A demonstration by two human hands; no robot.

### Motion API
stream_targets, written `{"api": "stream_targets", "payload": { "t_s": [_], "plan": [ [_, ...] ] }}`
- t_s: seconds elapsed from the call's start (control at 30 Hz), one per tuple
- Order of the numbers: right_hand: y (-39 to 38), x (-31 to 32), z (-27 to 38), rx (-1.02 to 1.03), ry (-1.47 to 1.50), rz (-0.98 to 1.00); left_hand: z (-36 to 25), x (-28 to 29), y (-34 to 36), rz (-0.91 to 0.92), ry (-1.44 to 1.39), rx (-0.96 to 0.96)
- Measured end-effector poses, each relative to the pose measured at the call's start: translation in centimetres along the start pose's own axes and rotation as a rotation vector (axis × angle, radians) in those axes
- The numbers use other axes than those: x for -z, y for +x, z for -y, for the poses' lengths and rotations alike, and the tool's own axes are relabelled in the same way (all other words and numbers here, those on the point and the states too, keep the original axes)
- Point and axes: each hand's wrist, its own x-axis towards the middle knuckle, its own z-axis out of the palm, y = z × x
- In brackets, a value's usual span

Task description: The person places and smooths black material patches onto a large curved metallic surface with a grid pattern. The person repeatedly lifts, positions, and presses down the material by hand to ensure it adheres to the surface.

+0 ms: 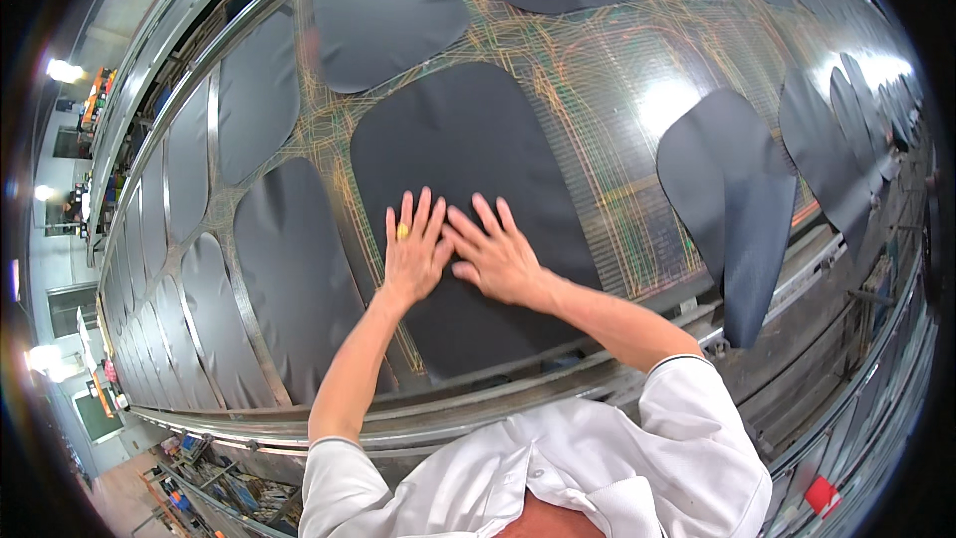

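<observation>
Both palms lie flat on a large black sheet of leather-like material (453,125) with rounded far corners. My left hand (413,251), a yellow ring on one finger, rests with fingers spread near the middle of the sheet. Close beside it on the right, my right hand (498,254) also presses down with its fingers apart. The thumbs almost meet. Under the sheet is a shiny table surface (637,70) crossed with many coloured lines.
More black pieces lie around, such as a long one (289,239) at left and another (388,10) beyond. At right, a piece (712,154) has its near part folded, hanging over the metal edge rail (797,284). A metal frame (189,50) runs along the far left.
</observation>
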Motion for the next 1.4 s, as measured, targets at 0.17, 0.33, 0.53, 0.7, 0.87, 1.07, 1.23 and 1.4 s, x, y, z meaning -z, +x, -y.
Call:
{"api": "stream_targets", "payload": {
  "t_s": [0.17,0.33,0.53,0.7,0.87,1.07,1.23,1.4],
  "plan": [
    [-12.5,1.3,5.3,0.185,0.128,0.177,-5.9,1.6,-11.7,0.212,-0.042,0.047],
    [-14.9,1.2,5.5,0.199,0.240,0.153,-8.3,2.7,-15.1,0.284,0.096,0.146],
    [-8.4,0.5,0.4,-0.158,0.012,-0.261,-8.5,0.9,-7.3,0.026,0.046,0.199],
    [-13.3,2.5,1.1,-0.389,-0.065,-0.216,-8.9,-2.6,-5.1,-0.041,0.043,0.234],
    [-19.6,4.1,2.8,-0.492,-0.136,-0.088,-9.9,-2.2,-4.9,-0.044,0.095,0.265],
    [-22.4,9.3,4.9,-0.634,-0.180,0.163,-9.8,-3.3,-5.3,-0.045,0.092,0.285],
    [-23.7,16.0,-0.9,-0.798,-0.365,-0.055,-11.4,-2.4,-6.2,0.046,0.091,0.310],
    [-24.7,17.6,-12.5,-0.730,-0.503,-0.154,-14.5,-2.8,-9.4,-0.008,0.084,0.266]
  ]
}}
